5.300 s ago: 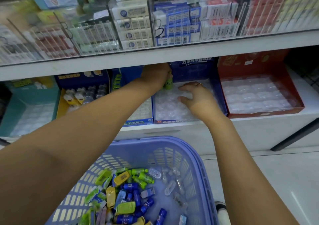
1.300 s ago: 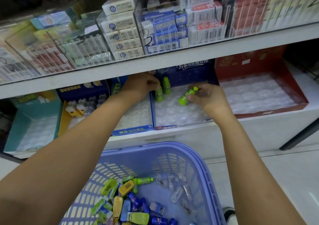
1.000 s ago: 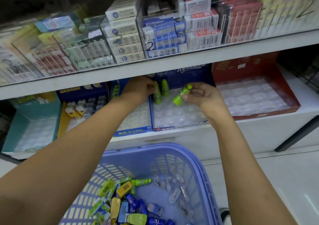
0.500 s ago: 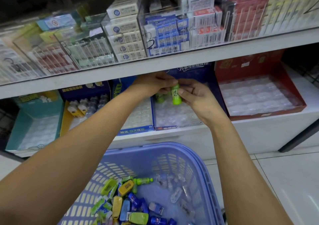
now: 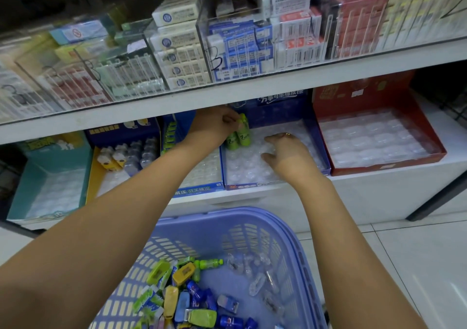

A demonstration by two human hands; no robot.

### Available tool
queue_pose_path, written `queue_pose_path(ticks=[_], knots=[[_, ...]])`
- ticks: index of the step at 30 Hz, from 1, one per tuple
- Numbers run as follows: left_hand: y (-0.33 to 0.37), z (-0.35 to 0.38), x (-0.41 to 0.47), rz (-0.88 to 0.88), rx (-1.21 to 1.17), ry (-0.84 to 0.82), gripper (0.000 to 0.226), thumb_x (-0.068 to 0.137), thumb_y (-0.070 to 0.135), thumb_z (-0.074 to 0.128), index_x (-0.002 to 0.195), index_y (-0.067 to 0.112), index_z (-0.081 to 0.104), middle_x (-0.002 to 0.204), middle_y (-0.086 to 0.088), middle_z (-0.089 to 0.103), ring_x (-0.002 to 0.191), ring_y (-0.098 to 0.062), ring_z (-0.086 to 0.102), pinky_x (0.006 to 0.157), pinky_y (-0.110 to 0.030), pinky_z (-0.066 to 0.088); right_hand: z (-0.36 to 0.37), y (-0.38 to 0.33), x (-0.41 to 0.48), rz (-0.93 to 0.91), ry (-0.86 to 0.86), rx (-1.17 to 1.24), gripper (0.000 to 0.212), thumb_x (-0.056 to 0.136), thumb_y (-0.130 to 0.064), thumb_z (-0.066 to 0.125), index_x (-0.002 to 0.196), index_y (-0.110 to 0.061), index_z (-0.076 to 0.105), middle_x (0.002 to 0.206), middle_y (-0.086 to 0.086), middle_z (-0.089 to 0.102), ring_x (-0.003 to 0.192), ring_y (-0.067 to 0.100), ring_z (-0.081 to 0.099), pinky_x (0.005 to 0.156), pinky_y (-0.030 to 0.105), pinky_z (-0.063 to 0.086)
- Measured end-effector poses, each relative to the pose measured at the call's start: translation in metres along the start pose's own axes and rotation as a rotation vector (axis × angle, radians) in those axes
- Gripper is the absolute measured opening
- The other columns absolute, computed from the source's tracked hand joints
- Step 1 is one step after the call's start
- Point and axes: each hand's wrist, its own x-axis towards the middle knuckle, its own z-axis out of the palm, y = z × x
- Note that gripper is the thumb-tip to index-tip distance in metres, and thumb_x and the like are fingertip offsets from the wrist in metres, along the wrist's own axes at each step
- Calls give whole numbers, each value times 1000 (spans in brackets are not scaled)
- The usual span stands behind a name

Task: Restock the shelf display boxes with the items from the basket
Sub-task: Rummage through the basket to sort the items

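— Shelf (image 5: 366,184) first, from the left: a teal display box (image 5: 58,157), then a yellow display box (image 5: 92,174) holding a few small bottles (image 5: 121,157).
— And your left hand (image 5: 214,126)?
— Its fingers pinch a green bottle (image 5: 243,122) at the back left corner of the blue display box (image 5: 278,114); two more green bottles (image 5: 231,141) stand upright just in front.
— Your right hand (image 5: 288,157)?
— Fingers spread flat on that box's clear tray (image 5: 247,167), gripping nothing. Red display box (image 5: 338,101) just beside it, and the lilac basket (image 5: 227,215) sits below between your arms, loose items (image 5: 187,296) inside.
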Motion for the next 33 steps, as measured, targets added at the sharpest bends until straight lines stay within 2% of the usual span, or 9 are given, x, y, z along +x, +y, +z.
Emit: queue_pose_path(ticks=[5,12,16,18,21,23,26,30,33], knots=[[3,-1,6,58,137,-75,26,87,20,66,112,14,68,112,-1,66,101,-15,60,89,-23,47,-2,-1,-1,-12,-4,-8,50,91,-26,57,139,-15,45,142,9,46,132,24,39,104,31,35],[11,4,18,49,156,-140,12,83,24,70,93,20,65,94,6,61,87,-10,55,61,-12,39,-7,-3,-4,0,-27,-28,47,92,-26,55,137,-15,47,141,10,47,129,26,43,102,34,37],[21,5,9,81,348,-148,14,91,21,59,103,18,64,112,-5,64,97,-19,59,77,-23,45,-22,-16,-17,-25,10,81,46,91,-24,58,135,-14,50,139,11,49,125,26,47,101,33,40],[22,2,-10,142,392,-37,20,94,24,53,109,18,63,119,-7,62,104,-24,57,78,-25,41,-31,-29,-28,-67,59,176,34,89,-23,62,121,-12,61,122,10,62,110,23,57,92,32,46],[10,-7,-61,241,202,250,22,93,30,53,99,14,67,94,-5,68,85,-23,61,68,-28,43,-35,-53,-52,-99,-78,316,11,82,-23,69,89,-14,70,82,1,68,71,11,61,68,27,48],[-14,-9,-102,209,77,296,24,94,30,54,82,12,65,65,3,59,64,-21,54,57,-28,34,-21,-68,-69,-104,-265,321,12,79,-25,72,83,-13,70,74,0,67,64,11,59,66,29,48],[-74,2,-155,-12,89,118,26,94,29,55,75,13,61,56,2,56,59,-22,53,57,-32,36,27,-85,-85,-139,-519,58,21,81,-32,70,93,-15,73,88,2,70,81,15,63,73,26,46],[-160,35,-200,-281,167,-270,20,93,17,52,97,4,67,96,-14,70,93,-30,65,78,-34,47,122,-89,-104,-69,-747,-106,30,86,-26,62,107,-6,67,112,12,67,103,26,62,87,32,49],[-198,54,-218,-305,215,-425,37,93,12,50,130,7,54,133,-14,56,121,-27,53,98,-28,36,180,-79,-119,-17,-785,-169,29,91,-14,51,117,-4,60,122,17,60,112,30,58,88,33,46]])
